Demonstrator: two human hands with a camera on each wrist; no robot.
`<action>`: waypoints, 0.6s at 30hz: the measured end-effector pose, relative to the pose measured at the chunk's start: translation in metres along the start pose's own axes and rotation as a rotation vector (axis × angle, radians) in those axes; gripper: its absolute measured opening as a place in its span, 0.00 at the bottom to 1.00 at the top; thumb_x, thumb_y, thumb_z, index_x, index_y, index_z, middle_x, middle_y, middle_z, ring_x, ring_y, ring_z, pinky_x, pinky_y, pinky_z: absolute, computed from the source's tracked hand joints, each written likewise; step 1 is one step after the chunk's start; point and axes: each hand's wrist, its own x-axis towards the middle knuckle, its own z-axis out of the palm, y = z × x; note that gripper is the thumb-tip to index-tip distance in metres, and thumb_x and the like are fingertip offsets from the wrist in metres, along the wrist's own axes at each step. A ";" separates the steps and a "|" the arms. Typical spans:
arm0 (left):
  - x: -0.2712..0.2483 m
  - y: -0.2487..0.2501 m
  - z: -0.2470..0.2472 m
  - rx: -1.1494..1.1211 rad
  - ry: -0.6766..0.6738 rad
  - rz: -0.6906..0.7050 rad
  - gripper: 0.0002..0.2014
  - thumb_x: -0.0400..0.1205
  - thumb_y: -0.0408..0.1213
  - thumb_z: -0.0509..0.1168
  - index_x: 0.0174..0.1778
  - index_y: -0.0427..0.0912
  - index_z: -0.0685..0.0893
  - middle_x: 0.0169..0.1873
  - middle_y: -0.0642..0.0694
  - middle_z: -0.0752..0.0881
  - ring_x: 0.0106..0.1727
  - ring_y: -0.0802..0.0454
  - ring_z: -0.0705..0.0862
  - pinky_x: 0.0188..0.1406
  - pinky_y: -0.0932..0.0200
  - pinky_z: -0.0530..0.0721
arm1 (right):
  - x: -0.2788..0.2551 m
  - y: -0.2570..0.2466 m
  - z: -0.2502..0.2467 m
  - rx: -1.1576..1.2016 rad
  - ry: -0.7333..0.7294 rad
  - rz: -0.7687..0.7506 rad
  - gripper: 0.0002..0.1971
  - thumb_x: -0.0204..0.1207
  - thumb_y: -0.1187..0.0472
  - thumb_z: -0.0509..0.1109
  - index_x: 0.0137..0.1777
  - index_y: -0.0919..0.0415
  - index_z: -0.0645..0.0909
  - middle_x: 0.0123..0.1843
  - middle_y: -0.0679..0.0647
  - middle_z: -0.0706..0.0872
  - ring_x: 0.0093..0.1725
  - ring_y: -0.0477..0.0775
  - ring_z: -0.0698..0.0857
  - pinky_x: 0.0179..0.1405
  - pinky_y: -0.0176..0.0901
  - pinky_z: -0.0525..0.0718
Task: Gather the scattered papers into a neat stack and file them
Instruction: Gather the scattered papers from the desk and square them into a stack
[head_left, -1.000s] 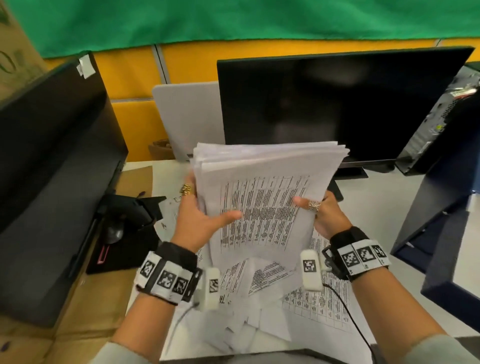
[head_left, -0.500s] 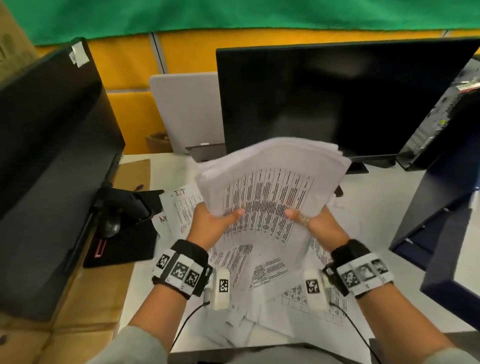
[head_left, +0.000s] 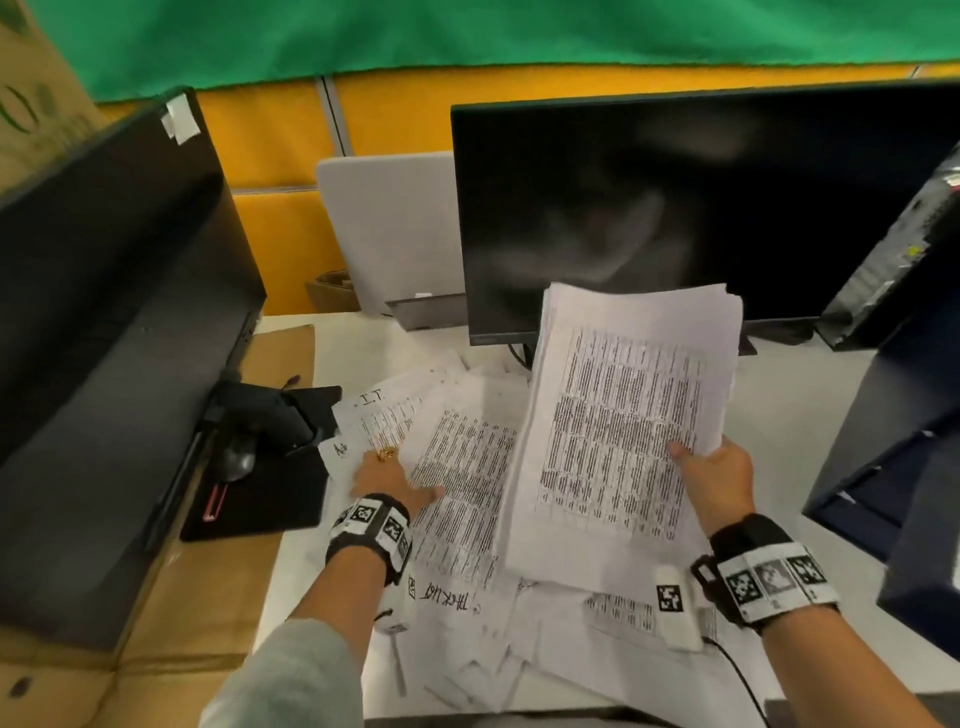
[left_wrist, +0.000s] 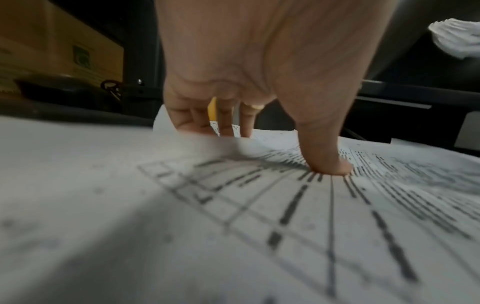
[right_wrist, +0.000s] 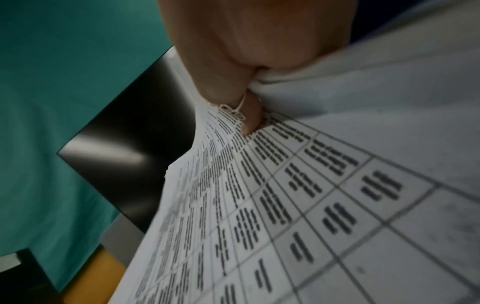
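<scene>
papers (head_left: 618, 431): white, black printed table grid, dense rows. loose sheets (head_left: 462, 478): same print, some black handwriting. monitor (head_left: 675, 208): black. curtain (head_left: 467, 31): green. partition wall (head_left: 415, 114): yellow. wristbands (head_left: 774, 577): black, white-and-black square tags. desk (head_left: 779, 395): white.

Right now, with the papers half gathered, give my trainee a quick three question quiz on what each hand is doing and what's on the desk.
1. True or false: the left hand helps hold up the paper stack.
2. Which hand grips the stack? A) left B) right C) both
3. Fill in: the left thumb presses down on a loose printed ____ on the desk.

Key:
1. False. It rests on the scattered sheets.
2. B. The right hand pinches the stack's edge, in front of the black monitor.
3. Sheet.
</scene>
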 end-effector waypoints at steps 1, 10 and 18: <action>-0.001 0.002 0.001 -0.070 -0.016 -0.014 0.49 0.68 0.59 0.73 0.78 0.37 0.60 0.76 0.37 0.66 0.74 0.37 0.70 0.70 0.44 0.74 | 0.000 0.003 0.000 -0.013 -0.006 0.025 0.19 0.75 0.66 0.70 0.65 0.70 0.77 0.48 0.63 0.83 0.43 0.60 0.81 0.48 0.51 0.84; -0.008 -0.002 -0.003 -0.462 0.185 -0.228 0.22 0.83 0.43 0.61 0.65 0.28 0.74 0.64 0.30 0.77 0.64 0.32 0.77 0.62 0.47 0.76 | -0.002 0.019 -0.010 0.058 -0.041 0.161 0.20 0.74 0.69 0.70 0.67 0.70 0.75 0.55 0.67 0.84 0.52 0.66 0.83 0.55 0.53 0.82; -0.002 -0.001 0.001 -0.177 0.370 -0.245 0.21 0.80 0.44 0.65 0.61 0.30 0.79 0.70 0.34 0.67 0.69 0.36 0.68 0.67 0.41 0.71 | -0.002 0.029 -0.003 0.075 -0.051 0.265 0.20 0.74 0.69 0.70 0.66 0.70 0.76 0.59 0.68 0.84 0.56 0.68 0.83 0.58 0.57 0.81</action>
